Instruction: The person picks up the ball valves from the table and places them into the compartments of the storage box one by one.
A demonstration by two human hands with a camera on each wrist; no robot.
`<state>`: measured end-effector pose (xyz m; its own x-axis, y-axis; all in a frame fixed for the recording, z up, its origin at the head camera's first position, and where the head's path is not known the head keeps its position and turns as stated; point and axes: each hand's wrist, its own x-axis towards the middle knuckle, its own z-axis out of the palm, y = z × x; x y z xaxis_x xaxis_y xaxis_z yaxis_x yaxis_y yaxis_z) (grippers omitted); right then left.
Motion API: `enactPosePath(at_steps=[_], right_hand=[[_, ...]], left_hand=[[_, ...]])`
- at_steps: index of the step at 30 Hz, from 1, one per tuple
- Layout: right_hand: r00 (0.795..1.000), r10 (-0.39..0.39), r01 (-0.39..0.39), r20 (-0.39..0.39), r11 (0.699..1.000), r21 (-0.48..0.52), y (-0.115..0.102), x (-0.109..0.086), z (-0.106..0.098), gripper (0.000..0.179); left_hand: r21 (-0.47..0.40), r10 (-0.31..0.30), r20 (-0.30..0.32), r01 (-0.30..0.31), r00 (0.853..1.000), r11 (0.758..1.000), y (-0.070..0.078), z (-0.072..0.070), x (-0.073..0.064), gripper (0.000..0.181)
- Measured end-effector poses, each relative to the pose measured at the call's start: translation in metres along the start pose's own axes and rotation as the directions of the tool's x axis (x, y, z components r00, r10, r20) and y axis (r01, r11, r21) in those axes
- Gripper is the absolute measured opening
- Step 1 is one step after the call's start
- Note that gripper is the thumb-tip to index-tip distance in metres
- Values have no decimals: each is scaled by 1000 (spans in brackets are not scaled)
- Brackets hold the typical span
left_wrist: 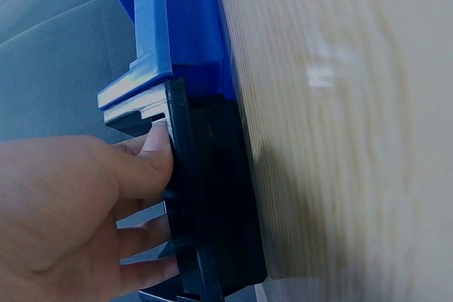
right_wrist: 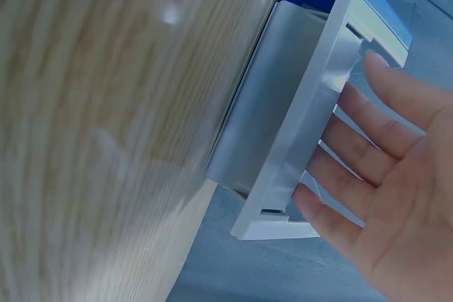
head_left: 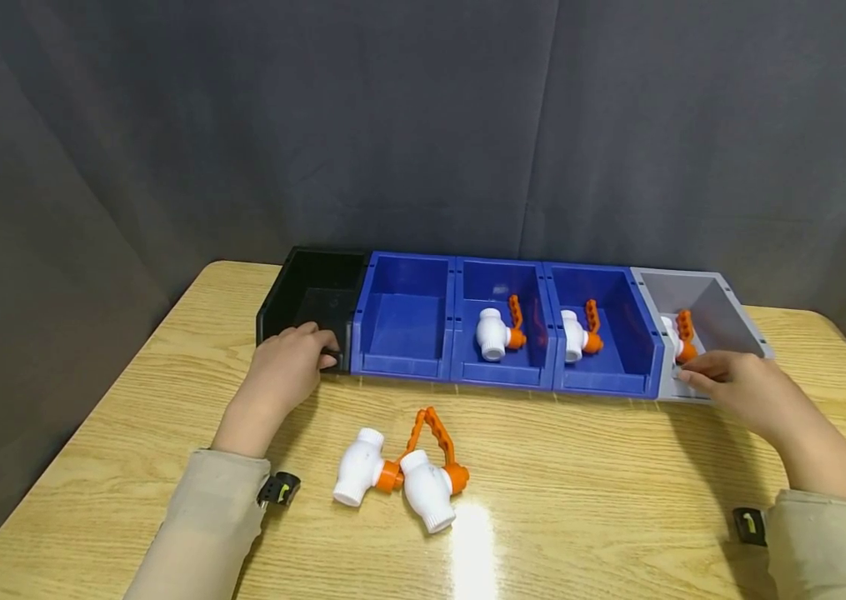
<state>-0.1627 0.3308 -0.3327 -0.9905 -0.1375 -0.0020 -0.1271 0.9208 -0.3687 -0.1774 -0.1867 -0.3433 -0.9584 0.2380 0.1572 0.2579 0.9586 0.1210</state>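
My left hand (head_left: 290,358) reaches over the front of the black bin (head_left: 272,321) at the row's left end. In the left wrist view its thumb (left_wrist: 159,148) touches the rim beside a slot, and the other fingers extend to the rim below. Over the front of the grey bin (head_left: 723,292), at the right end, is my right hand (head_left: 741,383). Its fingers are spread and fairly straight at the grey rim (right_wrist: 311,114), holding nothing. Behind its fingertips lies a white valve with an orange handle (head_left: 685,323), partly hidden inside the grey bin.
Between the end bins stand a bare blue bin (head_left: 407,329) and two blue bins, each with a white valve (head_left: 493,333), (head_left: 573,335). Two more white valves (head_left: 359,467), (head_left: 428,492) lie on the wooden table (head_left: 580,500), handles touching. A dark curtain (head_left: 423,125) hangs behind.
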Motion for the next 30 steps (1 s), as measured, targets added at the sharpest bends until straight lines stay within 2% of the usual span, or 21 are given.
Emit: enactPosePath(at_steps=[13, 21, 26, 30], right_hand=[[998, -60, 60, -4, 998, 6, 4, 4, 3, 17], [999, 39, -39, 8, 999, 24, 0, 6, 0, 22], [998, 61, -61, 17, 998, 23, 0, 5, -1, 24], [997, 78, -79, 18, 997, 19, 0, 4, 0, 23]], left_hand=[[-18, 9, 13, -9, 1000, 1000, -2, -1, 0, 14], [-37, 14, 42, -12, 999, 999, -7, -2, 2, 19], [-27, 21, 46, -20, 999, 999, -5, -5, 1, 20], [-43, 1, 46, 1, 999, 999, -4, -11, -2, 22]])
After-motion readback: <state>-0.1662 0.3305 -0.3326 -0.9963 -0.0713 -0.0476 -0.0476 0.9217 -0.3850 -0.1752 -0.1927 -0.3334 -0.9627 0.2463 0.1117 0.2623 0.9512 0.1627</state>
